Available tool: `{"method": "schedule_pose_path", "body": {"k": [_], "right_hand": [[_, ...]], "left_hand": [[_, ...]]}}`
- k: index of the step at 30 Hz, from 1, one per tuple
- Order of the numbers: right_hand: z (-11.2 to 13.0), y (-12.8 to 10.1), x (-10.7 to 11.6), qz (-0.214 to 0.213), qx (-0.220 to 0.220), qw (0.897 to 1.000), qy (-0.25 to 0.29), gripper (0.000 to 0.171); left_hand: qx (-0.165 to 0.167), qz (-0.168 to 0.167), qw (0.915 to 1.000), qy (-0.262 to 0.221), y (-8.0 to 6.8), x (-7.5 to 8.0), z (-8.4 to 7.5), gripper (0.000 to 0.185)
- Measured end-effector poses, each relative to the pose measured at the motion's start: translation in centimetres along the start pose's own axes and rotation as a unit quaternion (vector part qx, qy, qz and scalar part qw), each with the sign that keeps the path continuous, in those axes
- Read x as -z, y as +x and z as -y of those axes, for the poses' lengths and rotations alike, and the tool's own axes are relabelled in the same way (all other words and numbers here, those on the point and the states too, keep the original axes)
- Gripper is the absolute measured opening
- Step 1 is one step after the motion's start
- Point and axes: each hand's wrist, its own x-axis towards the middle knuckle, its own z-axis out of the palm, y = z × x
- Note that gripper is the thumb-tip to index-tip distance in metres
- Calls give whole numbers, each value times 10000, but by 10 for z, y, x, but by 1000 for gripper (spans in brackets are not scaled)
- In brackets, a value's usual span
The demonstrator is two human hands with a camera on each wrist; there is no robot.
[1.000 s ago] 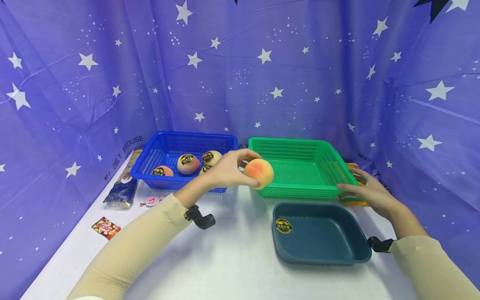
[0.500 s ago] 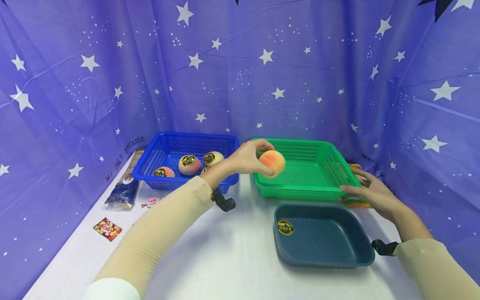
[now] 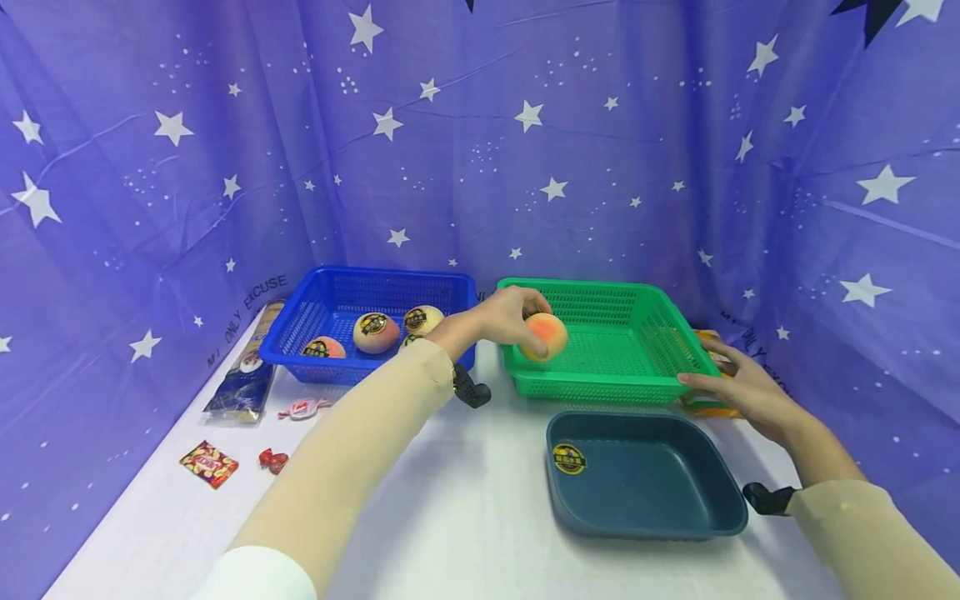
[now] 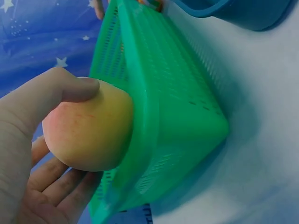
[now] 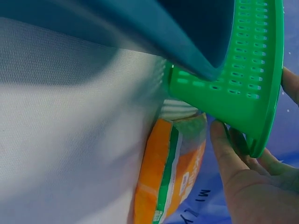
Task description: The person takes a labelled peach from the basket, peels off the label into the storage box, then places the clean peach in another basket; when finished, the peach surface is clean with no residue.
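Peach-coloured fruit sits in the left hand's [image 3: 501, 321] grip, thumb over the top and fingers curled beneath; the peach [image 3: 545, 336] has travelled from open air in front of the baskets, over the near-left rim of the green basket [image 3: 660, 329], and now hangs low inside its left end. My judgement: it is nearly set down. The right hand [image 3: 738, 387] has stayed at the basket's right corner, fingers wrapped on the rim, steadying it. Rims stand close on both sides: the blue basket [image 3: 300, 321] just left, a dark tray [image 3: 645, 517] in front. The green floor to the right lies open, and white worktop [image 3: 465, 517] lies nearer.
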Motion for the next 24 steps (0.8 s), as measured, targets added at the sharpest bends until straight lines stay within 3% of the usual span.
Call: {"method": "schedule_pose_path", "body": {"k": [6, 15, 24], "right_hand": [[0, 0, 0, -31, -18, 9999, -101, 108], [1, -1, 1, -43, 42, 10000, -60, 104], [3, -3, 1, -34, 92, 9999, -94, 103]], "left_hand": [[267, 97, 9990, 349, 4, -8, -2, 63], [230, 288, 9964, 761, 6, -18, -5, 66], [313, 460, 9978, 371, 6, -19, -6, 57]]}}
